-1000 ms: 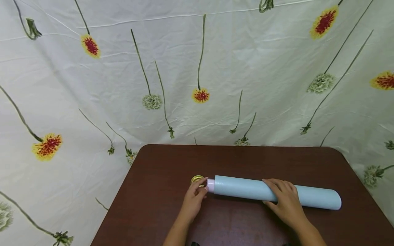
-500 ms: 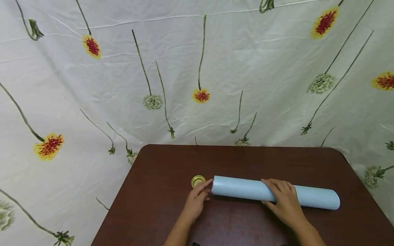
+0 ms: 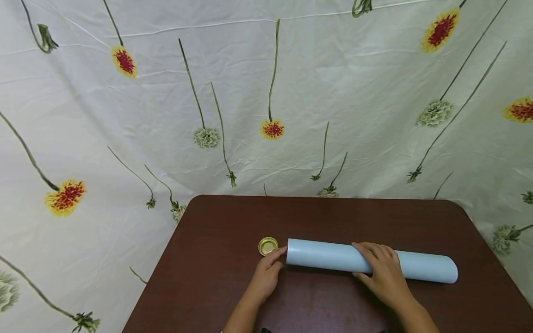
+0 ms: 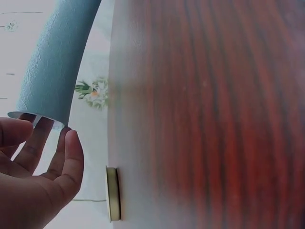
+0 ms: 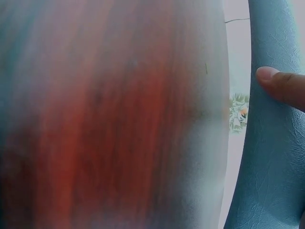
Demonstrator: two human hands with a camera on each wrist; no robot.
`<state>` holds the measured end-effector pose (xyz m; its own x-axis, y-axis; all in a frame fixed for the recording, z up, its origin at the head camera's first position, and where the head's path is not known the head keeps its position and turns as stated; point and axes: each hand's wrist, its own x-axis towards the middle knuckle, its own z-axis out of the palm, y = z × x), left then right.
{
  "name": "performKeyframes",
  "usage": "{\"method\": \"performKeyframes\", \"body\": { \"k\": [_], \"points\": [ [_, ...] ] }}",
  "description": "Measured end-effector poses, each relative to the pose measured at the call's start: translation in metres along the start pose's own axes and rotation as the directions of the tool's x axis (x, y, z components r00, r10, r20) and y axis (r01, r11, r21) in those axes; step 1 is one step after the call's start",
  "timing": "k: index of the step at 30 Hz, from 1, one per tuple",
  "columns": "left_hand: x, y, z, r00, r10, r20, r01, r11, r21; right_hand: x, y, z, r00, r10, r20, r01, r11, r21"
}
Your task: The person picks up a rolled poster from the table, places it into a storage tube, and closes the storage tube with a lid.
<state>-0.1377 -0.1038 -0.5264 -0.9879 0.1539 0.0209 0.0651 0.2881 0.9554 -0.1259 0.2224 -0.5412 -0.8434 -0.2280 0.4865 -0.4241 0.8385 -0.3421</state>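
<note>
A long light-blue tube point(image 3: 320, 254) with a leathery, creased surface lies across the table, held from above near its middle by my right hand point(image 3: 383, 273). The right thumb presses on its near side in the right wrist view. My left hand point(image 3: 265, 276) is at the tube's left end, its fingers reaching to the rim. In the left wrist view, some fingers point(image 4: 35, 145) extend into the open, thin-edged end, and the thumb stands off to the side. A round gold-coloured lid point(image 3: 268, 246) lies just beyond the left fingers. What is inside the tube is hidden.
The dark reddish-brown wooden table point(image 3: 225, 217) has rounded far corners. Behind it hangs a white cloth point(image 3: 241, 60) printed with flowers. Small dark objects show at the table's near edge, too little of them to identify.
A pale pink cylinder stuck out of the tube's left end between my left fingers; it has gone inside, out of sight. My left hand has moved slightly right. The right hand keeps its grip.
</note>
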Motion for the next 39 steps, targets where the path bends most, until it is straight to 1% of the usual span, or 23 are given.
{"method": "performKeyframes", "body": {
  "k": [4,10,12,14,16,20,22,25,28,35,39],
  "points": [
    [0.001,0.001,-0.001,1.000,0.008,0.017,-0.008,1.000,0.005,0.000,0.000,-0.001,1.000,0.000,-0.001,0.000,1.000,-0.003],
    [0.007,-0.001,-0.008,1.000,-0.008,0.016,0.007,1.000,0.014,0.001,0.002,-0.002,1.000,-0.003,0.000,0.003,1.000,0.001],
    [0.009,-0.003,-0.011,1.000,0.001,0.019,-0.001,1.000,0.000,0.001,0.003,-0.003,1.000,-0.005,-0.003,0.005,1.000,0.001],
    [0.012,-0.004,-0.015,1.000,0.017,0.021,-0.018,1.000,0.009,0.001,0.004,-0.004,1.000,-0.006,-0.003,0.006,1.000,-0.002],
    [0.016,-0.006,-0.020,0.999,0.033,0.017,-0.033,0.999,0.030,0.001,0.005,-0.005,1.000,-0.005,-0.005,0.005,1.000,-0.003],
    [0.024,-0.011,-0.030,0.999,0.049,-0.013,-0.046,0.987,0.151,0.002,0.007,-0.007,1.000,0.000,-0.008,0.000,1.000,-0.003],
    [0.027,-0.012,-0.035,0.999,0.048,-0.023,-0.041,0.971,0.234,0.002,0.007,-0.008,1.000,0.003,-0.011,-0.003,1.000,-0.007],
    [0.032,-0.015,-0.039,0.998,0.065,-0.011,-0.056,0.929,0.366,0.002,0.007,-0.010,1.000,0.003,-0.021,-0.004,1.000,-0.012],
    [0.038,-0.016,-0.040,0.997,0.073,0.012,-0.070,0.884,0.462,0.002,0.007,-0.012,1.000,0.007,-0.027,-0.007,1.000,-0.019],
    [0.047,-0.017,-0.040,0.995,0.089,0.053,-0.104,0.832,0.546,-0.001,0.011,-0.012,1.000,0.023,-0.017,-0.023,0.999,-0.027],
    [0.051,-0.020,-0.039,0.997,0.060,0.058,-0.083,0.790,0.608,-0.003,0.015,-0.012,0.999,0.035,-0.013,-0.035,0.999,-0.037]
  ]
}}
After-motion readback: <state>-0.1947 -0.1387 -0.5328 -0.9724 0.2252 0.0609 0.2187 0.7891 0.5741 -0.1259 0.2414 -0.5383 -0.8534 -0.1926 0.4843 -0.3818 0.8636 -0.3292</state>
